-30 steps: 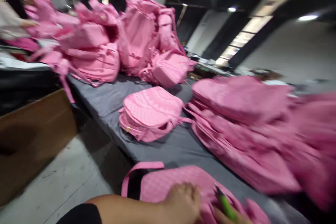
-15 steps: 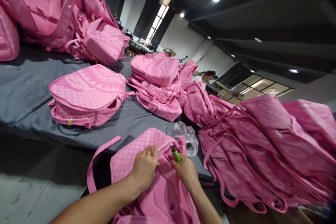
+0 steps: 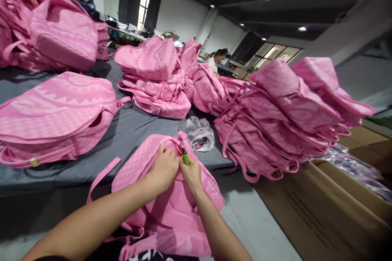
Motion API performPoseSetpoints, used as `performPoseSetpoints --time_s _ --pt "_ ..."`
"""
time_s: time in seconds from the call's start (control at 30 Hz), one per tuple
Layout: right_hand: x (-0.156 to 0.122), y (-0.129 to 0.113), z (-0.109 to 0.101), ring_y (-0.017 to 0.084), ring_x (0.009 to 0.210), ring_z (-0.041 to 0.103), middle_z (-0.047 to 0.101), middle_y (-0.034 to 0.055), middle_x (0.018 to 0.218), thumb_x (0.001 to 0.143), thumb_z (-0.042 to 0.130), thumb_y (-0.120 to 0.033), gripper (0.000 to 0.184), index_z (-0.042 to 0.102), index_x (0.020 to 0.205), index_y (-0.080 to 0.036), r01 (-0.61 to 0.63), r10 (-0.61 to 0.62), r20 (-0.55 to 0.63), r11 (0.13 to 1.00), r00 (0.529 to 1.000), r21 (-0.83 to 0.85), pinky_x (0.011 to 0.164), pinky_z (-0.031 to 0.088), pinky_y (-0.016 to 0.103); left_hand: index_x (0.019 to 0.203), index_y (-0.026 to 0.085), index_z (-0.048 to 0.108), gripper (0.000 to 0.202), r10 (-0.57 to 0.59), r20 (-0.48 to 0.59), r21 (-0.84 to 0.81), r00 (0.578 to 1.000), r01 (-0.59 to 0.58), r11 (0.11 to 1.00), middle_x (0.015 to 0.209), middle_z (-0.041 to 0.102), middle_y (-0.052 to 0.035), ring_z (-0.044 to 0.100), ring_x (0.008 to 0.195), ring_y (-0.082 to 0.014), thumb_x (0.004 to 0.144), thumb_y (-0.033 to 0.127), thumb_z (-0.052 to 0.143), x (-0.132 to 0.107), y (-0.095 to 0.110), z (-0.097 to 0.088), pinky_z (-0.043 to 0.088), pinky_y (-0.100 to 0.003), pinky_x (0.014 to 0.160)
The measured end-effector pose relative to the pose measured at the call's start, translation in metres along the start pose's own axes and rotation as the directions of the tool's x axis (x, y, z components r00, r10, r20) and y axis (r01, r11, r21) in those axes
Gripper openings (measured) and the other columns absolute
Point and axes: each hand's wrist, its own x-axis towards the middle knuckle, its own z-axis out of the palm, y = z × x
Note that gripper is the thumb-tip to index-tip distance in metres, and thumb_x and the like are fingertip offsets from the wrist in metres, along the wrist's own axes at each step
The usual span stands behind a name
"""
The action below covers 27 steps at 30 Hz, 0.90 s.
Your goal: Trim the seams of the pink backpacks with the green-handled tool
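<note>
In front of me a pink checkered backpack [image 3: 196, 222] leans against the table edge, its strap side facing up. My left hand [image 3: 165, 167] is closed on the fabric near the backpack's top. Close beside it, my right hand [image 3: 191, 173] grips a green pen-like tool [image 3: 185, 157] with a dark tip that points up. The right fingers also meet the backpack by its top loop; what they pinch there is hidden. A loose pink strap [image 3: 104, 177] sticks out on the left. Just beyond the backpack lies a clear plastic bag [image 3: 199, 133] with small items inside.
Another pink backpack [image 3: 61, 110] lies on the grey-covered table [image 3: 131, 138] at left. Stacked backpacks [image 3: 156, 77] stand behind, and a long row of backpacks [image 3: 275, 118] fills the right. An open cardboard box [image 3: 294, 204] is on the floor at right. A person [image 3: 217, 60] sits farther back.
My view has turned right and down, showing the cardboard box. Both hands have drawn closer together at the backpack's top, and the backpack has shifted upright. The green tool stays in my right hand.
</note>
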Motion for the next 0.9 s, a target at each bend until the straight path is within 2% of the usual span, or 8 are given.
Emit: performPoseSetpoints --time_s 0.07,0.17,0.37,0.5,0.63,0.73,0.9 --pt "0.004 0.004 -0.001 0.018 0.061 0.052 0.056 0.0003 0.058 0.072 0.053 -0.034 0.017 0.059 0.063 -0.021 -0.018 0.017 0.012 0.998 1.000 0.063 0.059 0.042 0.028 0.098 0.012 0.069 0.022 0.057 0.055 0.012 0.997 -0.058 0.998 0.102 0.070 -0.0115 0.060 0.103 -0.0259 0.092 0.012 0.048 0.017 -0.001 0.000 0.035 -0.050 0.105" --pt "0.009 0.009 -0.002 0.018 0.060 0.050 0.055 -0.0002 0.057 0.068 0.054 -0.033 0.016 0.056 0.059 -0.020 -0.053 0.047 0.041 0.987 0.998 0.151 0.057 0.039 0.028 0.096 0.012 0.070 0.022 0.107 0.122 0.011 0.987 -0.109 0.994 0.102 0.070 -0.0131 0.060 0.103 -0.0267 0.091 0.013 0.048 0.035 -0.001 0.000 0.041 -0.044 0.095" --pt "0.015 0.018 -0.005 0.013 0.054 0.041 0.046 -0.0034 0.051 0.067 0.054 -0.035 0.019 0.052 0.056 -0.020 -0.120 0.099 0.091 0.959 0.991 0.256 0.050 0.028 0.024 0.091 0.011 0.072 0.021 0.079 0.249 0.023 0.965 -0.087 0.996 0.099 0.070 -0.0144 0.061 0.102 -0.0290 0.087 0.015 0.052 0.048 0.004 0.000 0.043 -0.042 0.087" --pt "0.017 0.025 -0.012 0.011 0.049 0.038 0.047 -0.0042 0.051 0.067 0.052 -0.032 0.017 0.060 0.063 -0.017 -0.132 0.062 0.222 0.939 0.973 0.317 0.048 0.027 0.023 0.090 0.012 0.073 0.025 0.060 0.349 0.038 0.935 -0.078 0.996 0.096 0.072 -0.0142 0.065 0.096 -0.0267 0.085 0.010 0.049 0.054 0.002 -0.007 0.046 -0.038 0.083" --pt "0.014 0.025 -0.015 0.010 0.046 0.038 0.051 -0.0044 0.053 0.064 0.049 -0.026 0.028 0.069 0.080 -0.016 -0.143 0.006 0.348 0.918 0.937 0.370 0.047 0.029 0.023 0.083 0.011 0.073 0.022 0.001 0.445 0.064 0.895 -0.033 0.997 0.082 0.073 -0.0137 0.070 0.080 -0.0255 0.080 0.008 0.052 0.066 -0.001 -0.022 0.049 -0.034 0.073" --pt "0.009 0.023 -0.014 0.011 0.050 0.041 0.053 -0.0038 0.056 0.061 0.049 -0.023 0.025 0.069 0.076 -0.017 -0.117 -0.033 0.358 0.914 0.933 0.389 0.049 0.030 0.023 0.083 0.011 0.074 0.021 -0.072 0.467 0.098 0.882 0.029 0.995 0.083 0.073 -0.0161 0.071 0.081 -0.0279 0.082 0.014 0.053 0.075 0.002 -0.027 0.050 -0.034 0.071" --pt "0.002 0.029 -0.013 0.011 0.053 0.042 0.053 -0.0044 0.059 0.065 0.047 -0.022 0.024 0.068 0.077 -0.018 -0.080 -0.087 0.374 0.909 0.924 0.410 0.050 0.031 0.023 0.085 0.012 0.074 0.024 -0.166 0.470 0.117 0.867 0.126 0.985 0.085 0.074 -0.0153 0.071 0.081 -0.0273 0.085 0.025 0.055 0.081 0.002 -0.024 0.050 -0.032 0.069"
